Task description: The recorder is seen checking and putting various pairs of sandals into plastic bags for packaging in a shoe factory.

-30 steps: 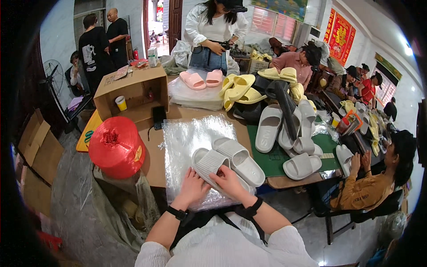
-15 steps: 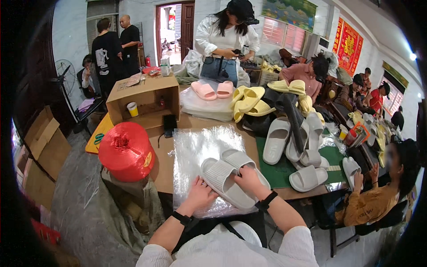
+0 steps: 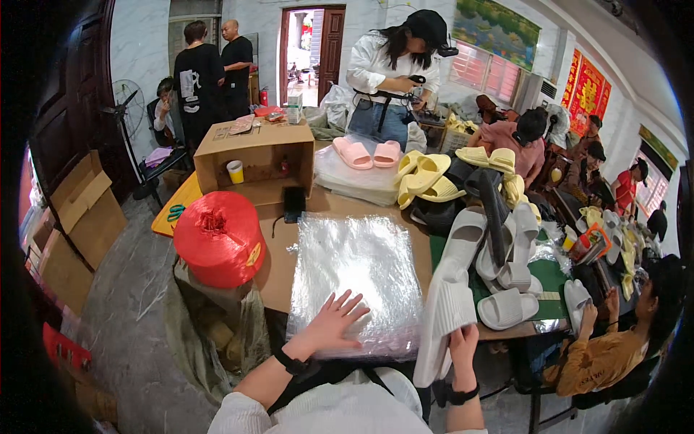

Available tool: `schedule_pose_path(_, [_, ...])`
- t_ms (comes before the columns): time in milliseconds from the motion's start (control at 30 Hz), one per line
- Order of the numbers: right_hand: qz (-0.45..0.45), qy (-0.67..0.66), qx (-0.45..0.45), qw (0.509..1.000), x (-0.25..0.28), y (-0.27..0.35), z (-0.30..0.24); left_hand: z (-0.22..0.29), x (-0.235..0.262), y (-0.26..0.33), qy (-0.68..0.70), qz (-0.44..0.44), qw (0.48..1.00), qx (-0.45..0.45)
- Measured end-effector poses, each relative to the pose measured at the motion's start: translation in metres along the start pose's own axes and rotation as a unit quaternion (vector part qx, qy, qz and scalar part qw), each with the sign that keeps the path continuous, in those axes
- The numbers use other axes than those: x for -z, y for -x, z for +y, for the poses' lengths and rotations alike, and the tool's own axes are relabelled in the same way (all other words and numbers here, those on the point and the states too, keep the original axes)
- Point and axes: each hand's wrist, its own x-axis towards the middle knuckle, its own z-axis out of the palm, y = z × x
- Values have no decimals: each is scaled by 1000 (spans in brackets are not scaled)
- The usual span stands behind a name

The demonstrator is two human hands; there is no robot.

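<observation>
My right hand (image 3: 463, 346) grips a pair of light grey slippers (image 3: 442, 318), held on edge, sole outward, at the right side of the table. My left hand (image 3: 334, 323) lies flat with spread fingers on a stack of clear plastic bags (image 3: 358, 275) spread on the brown table (image 3: 278, 264). Both wrists wear black bands.
A big red spool of twine (image 3: 217, 237) stands left of the bags, an open cardboard box (image 3: 254, 160) behind it. More grey slippers (image 3: 499, 267), yellow slippers (image 3: 426, 177) and pink slippers (image 3: 365, 153) are piled to the right and back. A person in white (image 3: 394, 69) stands opposite; seated people fill the right side.
The pair of slippers has been lifted off the plastic bags and swung to the right, now upright in my right hand. My left hand has let go and spread flat on the bags.
</observation>
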Motion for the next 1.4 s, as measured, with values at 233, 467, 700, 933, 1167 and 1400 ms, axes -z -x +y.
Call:
schedule_pose_path(233, [-24, -66, -11, 997, -6, 24, -12, -1, -28, 6, -17, -24, 998, 47])
schedule_pose_path(467, [-41, -79, -35, 995, -24, 38, -27, 2, -25, -16, 41, 30, 999, -1])
schedule_pose_path(700, [-57, -45, 44, 996, -23, 39, -30, -2, -10, -11, 161, 32, 984, 69])
schedule_pose_path(933, [-284, 182, 146, 930, -28, 58, -73, 20, 15, -37, 399, 71, 893, 194])
schedule_pose_path(1167, [-264, 323, 108, 902, -21, 54, -43, 32, 29, -40, 281, 77, 951, 101])
schedule_pose_path(1400, [-296, 291, 125, 901, -41, 59, -40, 66, 30, -44, 78, 53, 996, 7])
